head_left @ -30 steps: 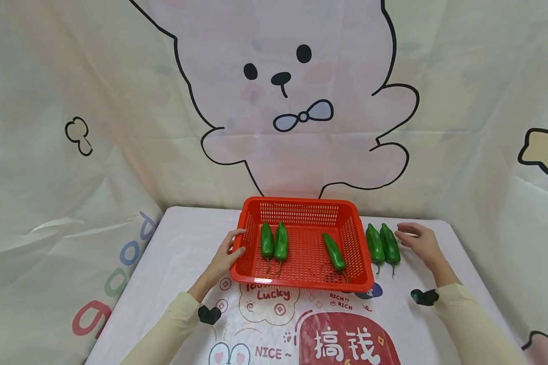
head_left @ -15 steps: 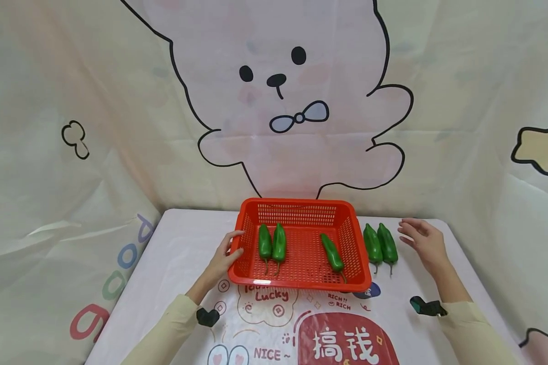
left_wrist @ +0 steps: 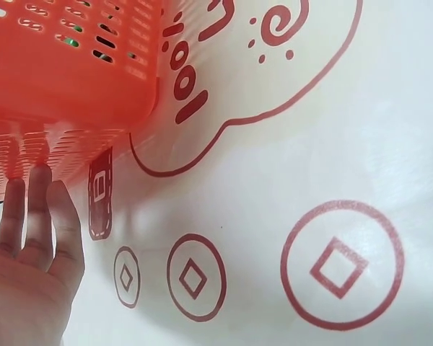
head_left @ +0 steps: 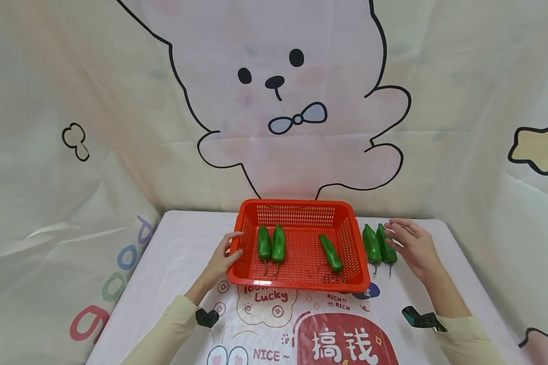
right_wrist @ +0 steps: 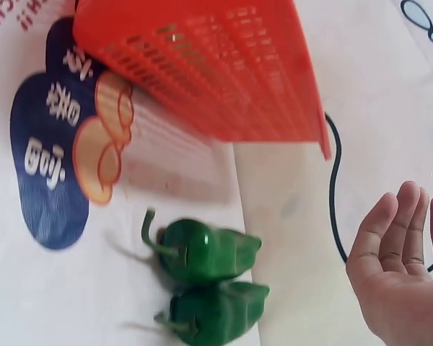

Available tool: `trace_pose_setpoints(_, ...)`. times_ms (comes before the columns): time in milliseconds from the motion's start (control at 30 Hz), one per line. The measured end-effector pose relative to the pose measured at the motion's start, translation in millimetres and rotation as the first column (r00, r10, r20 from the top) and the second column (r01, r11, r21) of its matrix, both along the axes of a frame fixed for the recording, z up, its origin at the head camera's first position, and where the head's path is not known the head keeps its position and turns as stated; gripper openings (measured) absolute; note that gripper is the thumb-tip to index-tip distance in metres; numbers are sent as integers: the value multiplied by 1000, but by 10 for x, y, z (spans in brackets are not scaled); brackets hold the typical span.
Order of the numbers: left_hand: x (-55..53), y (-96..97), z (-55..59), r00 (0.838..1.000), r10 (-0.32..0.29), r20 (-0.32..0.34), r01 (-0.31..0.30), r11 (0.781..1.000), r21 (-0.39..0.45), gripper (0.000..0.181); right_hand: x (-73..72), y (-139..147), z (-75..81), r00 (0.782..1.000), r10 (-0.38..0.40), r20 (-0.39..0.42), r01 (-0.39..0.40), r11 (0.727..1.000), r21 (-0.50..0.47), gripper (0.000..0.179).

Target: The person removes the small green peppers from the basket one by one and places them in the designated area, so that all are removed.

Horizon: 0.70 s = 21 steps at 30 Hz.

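Note:
A red plastic basket with slotted walls stands at the back of the table. Inside it, two green peppers lie side by side at the left, and one green pepper lies at the right. My left hand holds the basket's left rim; the left wrist view has its fingers against the outer wall. Two more green peppers lie together on the table, right of the basket. My right hand hovers over them with relaxed fingers and nothing in it, partly overlapping the right pepper in the head view.
The table wears a white printed cloth with red lettering. Behind it hangs a fabric wall with a cartoon bear, and fabric also hangs on both sides. A dark band circles the right wrist.
My right hand first moves slightly right, away from the two table peppers, then comes back left over the right one. The left hand stays on the basket rim; the view shifts slightly.

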<state>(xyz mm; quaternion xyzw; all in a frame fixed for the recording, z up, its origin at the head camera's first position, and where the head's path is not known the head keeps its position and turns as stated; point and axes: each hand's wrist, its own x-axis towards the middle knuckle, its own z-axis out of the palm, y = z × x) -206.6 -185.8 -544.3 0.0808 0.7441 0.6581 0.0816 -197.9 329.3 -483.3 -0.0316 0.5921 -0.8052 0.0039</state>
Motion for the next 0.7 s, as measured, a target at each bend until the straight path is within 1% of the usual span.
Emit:
trace_pose_setpoints(133,-6,-2,-5,1000,-2,-6,2,1000,-3,50,12,-139,39,1000,22,9,-22,1000,-11,18)
trace_pose_setpoints(267,-11,17,-4,1000,10,2,-10,1000,6,51,10,-274,73,999,37,34,-37,999,7,17)
trace_pose_setpoints(367,-19,38,7,999,35,4,-35,999,-12,52,9,-368,96,997,46,56,-46,999,-2,16)
trace_pose_setpoints(500,-14,57,56,997,72,14,-72,996,-47,51,-8,-487,124,996,58,72,-54,998,-44,15)
trace_pose_setpoints(633,-9,70,98,994,107,28,-105,993,-52,47,-50,-592,149,996,63,70,-57,995,-78,15)
trace_pose_setpoints(700,-21,86,98,993,118,14,-117,992,-53,45,-80,-643,166,996,58,72,-52,995,-88,16)
